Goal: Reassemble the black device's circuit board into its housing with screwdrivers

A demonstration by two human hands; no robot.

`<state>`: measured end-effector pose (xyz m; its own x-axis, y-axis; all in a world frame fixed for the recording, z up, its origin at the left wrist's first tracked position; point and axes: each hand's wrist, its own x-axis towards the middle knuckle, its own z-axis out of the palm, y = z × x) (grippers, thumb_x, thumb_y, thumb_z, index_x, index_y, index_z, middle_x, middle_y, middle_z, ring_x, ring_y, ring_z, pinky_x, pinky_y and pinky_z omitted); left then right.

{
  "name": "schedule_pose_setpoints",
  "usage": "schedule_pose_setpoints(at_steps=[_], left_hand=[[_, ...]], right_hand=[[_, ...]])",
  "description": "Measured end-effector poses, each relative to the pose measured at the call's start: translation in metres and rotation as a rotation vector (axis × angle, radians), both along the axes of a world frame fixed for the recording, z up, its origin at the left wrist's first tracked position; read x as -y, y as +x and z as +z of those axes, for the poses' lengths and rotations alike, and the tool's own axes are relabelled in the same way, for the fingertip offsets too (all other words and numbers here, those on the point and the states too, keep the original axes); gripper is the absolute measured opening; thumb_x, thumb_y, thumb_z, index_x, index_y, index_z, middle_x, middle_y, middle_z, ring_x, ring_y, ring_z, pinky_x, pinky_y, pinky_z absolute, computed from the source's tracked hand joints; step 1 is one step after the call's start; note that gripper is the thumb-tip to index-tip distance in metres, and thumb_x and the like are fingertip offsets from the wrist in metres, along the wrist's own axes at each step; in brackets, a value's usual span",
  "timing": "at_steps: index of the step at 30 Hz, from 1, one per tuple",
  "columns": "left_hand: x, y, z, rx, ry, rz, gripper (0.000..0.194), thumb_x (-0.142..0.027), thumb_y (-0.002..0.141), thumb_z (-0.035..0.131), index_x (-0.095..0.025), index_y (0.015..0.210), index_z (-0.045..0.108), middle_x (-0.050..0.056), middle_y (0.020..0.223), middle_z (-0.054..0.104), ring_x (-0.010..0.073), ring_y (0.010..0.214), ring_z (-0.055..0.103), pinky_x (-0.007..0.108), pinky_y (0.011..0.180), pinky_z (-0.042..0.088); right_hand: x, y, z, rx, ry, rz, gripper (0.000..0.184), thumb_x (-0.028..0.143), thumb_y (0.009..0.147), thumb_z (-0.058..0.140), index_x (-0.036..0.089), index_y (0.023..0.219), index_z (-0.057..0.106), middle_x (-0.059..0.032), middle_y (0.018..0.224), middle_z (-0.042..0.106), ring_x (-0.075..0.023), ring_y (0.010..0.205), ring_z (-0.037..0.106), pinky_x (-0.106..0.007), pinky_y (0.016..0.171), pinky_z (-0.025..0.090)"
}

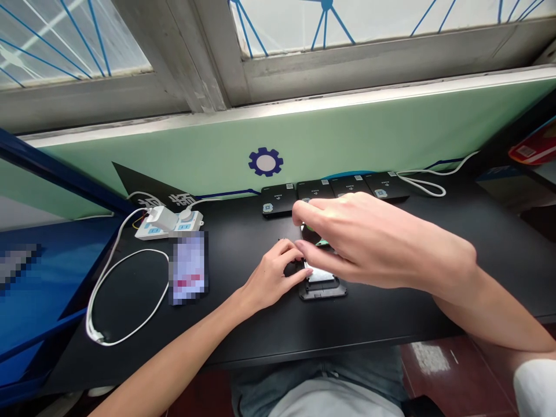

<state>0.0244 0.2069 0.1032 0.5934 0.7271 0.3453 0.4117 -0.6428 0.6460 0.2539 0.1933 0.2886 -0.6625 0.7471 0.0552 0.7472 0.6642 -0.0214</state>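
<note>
On the black desk in front of me lies an open black plastic casing [324, 291] with a white piece [319, 273] inside. My left hand [275, 269] is at its left edge, thumb and fingers curled round that side. Above the casing hovers my right hand [351, 237], its fingers curled and its thumb below them. A dark rounded object [310, 234] with some green beside it shows between that thumb and forefinger. Its lower part is hidden, so I cannot tell its kind. The back of my right hand covers the far part of the casing.
Several flat black boxes [278, 200] with labels stand in a row along the green back panel [208, 150]. To the left are a white power strip [169, 223], a looped white cable [130, 340] and a blurred-out phone-like object [188, 268]. Another white cable [430, 188] lies at the back right.
</note>
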Motion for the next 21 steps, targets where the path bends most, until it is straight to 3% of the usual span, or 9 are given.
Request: schedule_pose_setpoints(at_steps=[4, 9, 14, 18, 21], left_hand=[[0.0004, -0.0005, 0.0011, 0.016, -0.017, -0.006, 0.013, -0.033, 0.105, 0.08, -0.023, 0.111, 0.076, 0.004, 0.107, 0.071, 0.0226, 0.097, 0.074, 0.035, 0.091, 0.064], [0.0019, -0.0007, 0.0044, -0.035, -0.085, -0.006, 0.034, -0.044, 0.097, 0.089, -0.022, 0.12, 0.076, 0.008, 0.118, 0.073, 0.0279, 0.107, 0.075, 0.04, 0.093, 0.066], [0.0027, -0.0002, 0.0048, -0.065, -0.1, -0.042, 0.035, -0.046, 0.095, 0.088, -0.023, 0.119, 0.076, 0.008, 0.116, 0.074, 0.0309, 0.109, 0.074, 0.046, 0.098, 0.067], [0.0035, 0.0003, 0.0055, -0.076, -0.119, -0.016, 0.038, -0.046, 0.096, 0.087, -0.022, 0.124, 0.076, 0.012, 0.127, 0.073, 0.0343, 0.12, 0.073, 0.048, 0.1, 0.066], [0.0036, 0.0011, 0.0058, -0.08, -0.142, -0.006, 0.035, -0.044, 0.097, 0.086, -0.022, 0.124, 0.075, 0.01, 0.125, 0.071, 0.0299, 0.11, 0.073, 0.045, 0.094, 0.067]], right_hand=[[-0.0018, 0.0006, 0.0011, -0.05, -0.09, 0.062, 0.025, 0.035, 0.119, 0.049, 0.023, 0.097, 0.055, 0.0009, 0.084, 0.064, -0.0191, 0.064, 0.05, -0.038, 0.065, 0.03], [0.0001, -0.0016, 0.0014, -0.004, -0.043, 0.016, 0.043, 0.049, 0.122, 0.04, 0.025, 0.089, 0.052, 0.0033, 0.07, 0.055, -0.0186, 0.057, 0.038, -0.038, 0.062, 0.025], [0.0011, -0.0029, 0.0024, -0.027, -0.069, 0.057, 0.031, 0.034, 0.119, 0.046, 0.024, 0.09, 0.052, 0.0014, 0.081, 0.06, -0.0172, 0.06, 0.042, -0.037, 0.061, 0.025], [0.0012, -0.0031, 0.0023, -0.021, -0.038, 0.04, 0.04, 0.047, 0.123, 0.04, 0.025, 0.092, 0.051, 0.0041, 0.071, 0.056, -0.0174, 0.057, 0.035, -0.036, 0.06, 0.021], [0.0039, -0.0025, 0.0042, -0.03, -0.066, 0.015, 0.034, 0.043, 0.119, 0.046, 0.025, 0.091, 0.05, 0.003, 0.074, 0.057, -0.0171, 0.057, 0.036, -0.036, 0.06, 0.022]])
